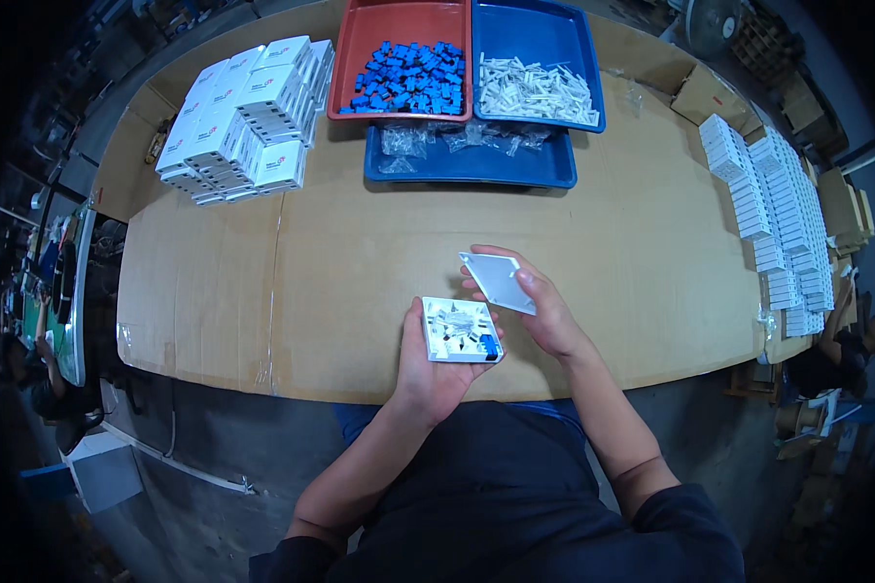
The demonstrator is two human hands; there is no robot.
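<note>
My left hand (430, 374) is closed around a small white square box (436, 348), held level above the near part of the table. Inside the box lie small white and clear pieces, and a blue piece (490, 344) sits in its near right corner. Just above and to the right, my right hand (546, 316) grips a flat white lid (499, 280), thumb on top and fingers beneath. The lid is tilted and apart from the box. Some fingers of both hands are hidden behind what they hold.
Cardboard covers the table (360, 253). A red tray (399, 19) of blue parts and a blue tray (535, 29) of white parts rest over another blue tray (476, 175) with clear plastic bags. White boxes (228, 121) are stacked left, white units (773, 214) right. People work at both sides.
</note>
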